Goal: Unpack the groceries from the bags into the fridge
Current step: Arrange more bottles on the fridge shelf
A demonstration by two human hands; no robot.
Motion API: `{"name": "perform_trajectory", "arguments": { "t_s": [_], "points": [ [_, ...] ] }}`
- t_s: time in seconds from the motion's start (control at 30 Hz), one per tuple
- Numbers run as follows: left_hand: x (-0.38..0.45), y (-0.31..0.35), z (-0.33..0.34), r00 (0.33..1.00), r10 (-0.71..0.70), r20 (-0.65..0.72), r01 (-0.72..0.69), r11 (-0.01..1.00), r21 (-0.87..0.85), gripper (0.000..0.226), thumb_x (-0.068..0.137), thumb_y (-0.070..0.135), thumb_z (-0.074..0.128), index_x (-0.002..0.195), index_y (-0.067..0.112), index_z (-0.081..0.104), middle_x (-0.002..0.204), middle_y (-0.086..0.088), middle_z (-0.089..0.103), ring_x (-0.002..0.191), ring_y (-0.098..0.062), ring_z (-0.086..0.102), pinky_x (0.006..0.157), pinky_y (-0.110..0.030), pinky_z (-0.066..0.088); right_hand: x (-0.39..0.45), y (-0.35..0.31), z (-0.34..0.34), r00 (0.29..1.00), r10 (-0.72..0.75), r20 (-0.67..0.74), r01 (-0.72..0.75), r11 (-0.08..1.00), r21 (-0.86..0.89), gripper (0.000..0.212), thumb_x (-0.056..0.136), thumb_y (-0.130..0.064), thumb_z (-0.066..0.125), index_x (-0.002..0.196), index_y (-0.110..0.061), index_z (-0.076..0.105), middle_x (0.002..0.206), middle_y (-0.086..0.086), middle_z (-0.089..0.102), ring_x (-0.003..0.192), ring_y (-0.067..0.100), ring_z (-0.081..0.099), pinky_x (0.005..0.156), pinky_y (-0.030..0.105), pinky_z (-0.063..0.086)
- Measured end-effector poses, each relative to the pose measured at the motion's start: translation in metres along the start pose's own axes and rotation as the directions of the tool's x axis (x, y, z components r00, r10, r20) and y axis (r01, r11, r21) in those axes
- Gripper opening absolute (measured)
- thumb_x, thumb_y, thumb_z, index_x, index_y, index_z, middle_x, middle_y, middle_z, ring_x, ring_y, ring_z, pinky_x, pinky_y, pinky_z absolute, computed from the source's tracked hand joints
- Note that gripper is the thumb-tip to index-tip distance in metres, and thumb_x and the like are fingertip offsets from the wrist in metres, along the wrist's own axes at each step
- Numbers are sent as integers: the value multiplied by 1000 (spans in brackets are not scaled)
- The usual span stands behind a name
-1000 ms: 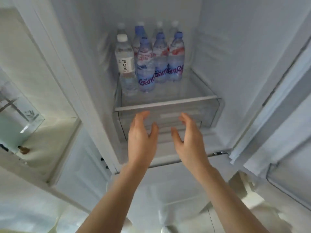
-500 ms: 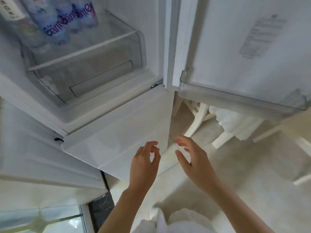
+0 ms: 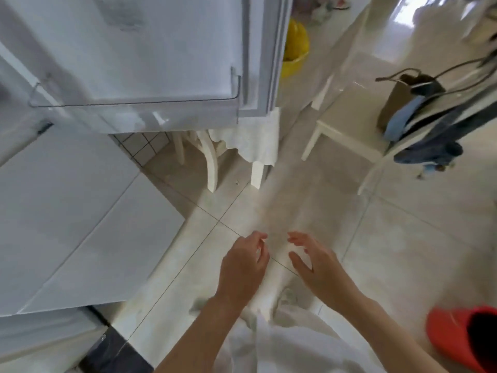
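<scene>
View has swung from the bottle-stocked shelf to the pale tiled floor (image 3: 403,251); left hand (image 3: 243,265) and right hand (image 3: 317,265) hover with grip wide, empty; white fridge door (image 3: 134,49) open; no grocery bag identifiable

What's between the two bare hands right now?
Nothing held: between the left hand and right hand, the head view shows only pale tiled floor.

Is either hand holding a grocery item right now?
No, the left hand and right hand hang with loosely spread fingers over the floor tiles, holding nothing.
</scene>
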State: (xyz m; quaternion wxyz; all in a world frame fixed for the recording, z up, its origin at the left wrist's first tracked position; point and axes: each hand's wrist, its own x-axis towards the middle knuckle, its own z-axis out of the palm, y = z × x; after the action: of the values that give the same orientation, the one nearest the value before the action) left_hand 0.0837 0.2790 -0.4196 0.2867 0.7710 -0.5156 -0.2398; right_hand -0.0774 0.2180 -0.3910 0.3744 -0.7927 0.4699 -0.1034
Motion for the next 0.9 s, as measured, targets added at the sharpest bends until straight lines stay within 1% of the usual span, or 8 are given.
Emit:
{"name": "perform_trajectory", "arguments": {
  "t_s": [0.1, 0.17, 0.27, 0.47, 0.53, 0.67, 0.83, 0.9],
  "points": [
    [8, 51, 50, 996, 29, 84, -27, 999, -28, 28, 95, 25, 52, 122, 25, 57, 92, 4, 67, 86, -12, 62, 76, -28, 52, -5, 49, -45, 998, 56, -40, -56, 998, -8, 36, 93, -24, 57, 128, -21, 52, 119, -9, 62, 109, 3, 57, 99, 28, 47],
    [13, 80, 78, 990, 31, 139, -25, 999, -41, 28, 95, 27, 51, 123, 27, 56, 94, 4, 68, 88, -13, 63, 79, -32, 53, -4, 73, -71, 995, 84, -45, -86, 996, -30, 36, 93, -23, 57, 128, -19, 52, 119, -7, 63, 110, 6, 58, 96, 23, 45],
    [30, 111, 104, 981, 22, 192, -11, 998, -61, 27, 94, 28, 51, 120, 30, 57, 93, 7, 67, 85, -10, 63, 79, -32, 53, -2, 105, -104, 991, 124, -58, -128, 989, -73, 36, 94, -23, 56, 129, -15, 51, 119, -5, 63, 110, 9, 58, 90, 16, 39],
    [90, 136, 117, 984, 44, 175, -46, 999, 5, 25, 92, 25, 55, 116, 28, 60, 83, 11, 65, 80, -8, 61, 78, -31, 52, 29, 152, -145, 976, 198, -85, -200, 980, -12, 35, 94, -22, 56, 128, -15, 52, 115, -3, 63, 107, 9, 58, 84, 15, 36],
    [113, 138, 120, 987, 35, 159, -36, 999, 9, 23, 91, 24, 57, 114, 27, 61, 80, 12, 65, 79, -7, 62, 77, -33, 53, 49, 163, -158, 973, 212, -92, -211, 977, 17, 36, 94, -23, 56, 129, -15, 51, 115, -3, 63, 107, 11, 58, 84, 16, 36],
    [170, 140, 129, 990, -16, 138, 16, 1000, 3, 22, 90, 23, 57, 112, 27, 62, 80, 11, 67, 79, -5, 64, 77, -35, 55, 110, 183, -190, 975, 200, -99, -198, 980, 25, 39, 94, -26, 56, 129, -12, 51, 115, 1, 63, 108, 16, 59, 89, 24, 43],
    [264, 149, 129, 988, -119, 103, 127, 989, -72, 18, 91, 21, 58, 108, 24, 64, 80, 7, 70, 78, -5, 66, 77, -35, 56, 218, 199, -252, 983, 149, -108, -158, 984, -78, 39, 94, -29, 56, 128, -11, 52, 116, 3, 62, 107, 17, 59, 90, 24, 41],
    [305, 157, 125, 984, -154, 86, 161, 983, -83, 16, 91, 21, 58, 105, 25, 65, 81, 8, 71, 78, -5, 67, 75, -34, 56, 261, 200, -276, 988, 118, -100, -129, 985, -114, 39, 94, -30, 55, 128, -11, 53, 116, 2, 63, 107, 19, 59, 92, 28, 44]
  ]
}}
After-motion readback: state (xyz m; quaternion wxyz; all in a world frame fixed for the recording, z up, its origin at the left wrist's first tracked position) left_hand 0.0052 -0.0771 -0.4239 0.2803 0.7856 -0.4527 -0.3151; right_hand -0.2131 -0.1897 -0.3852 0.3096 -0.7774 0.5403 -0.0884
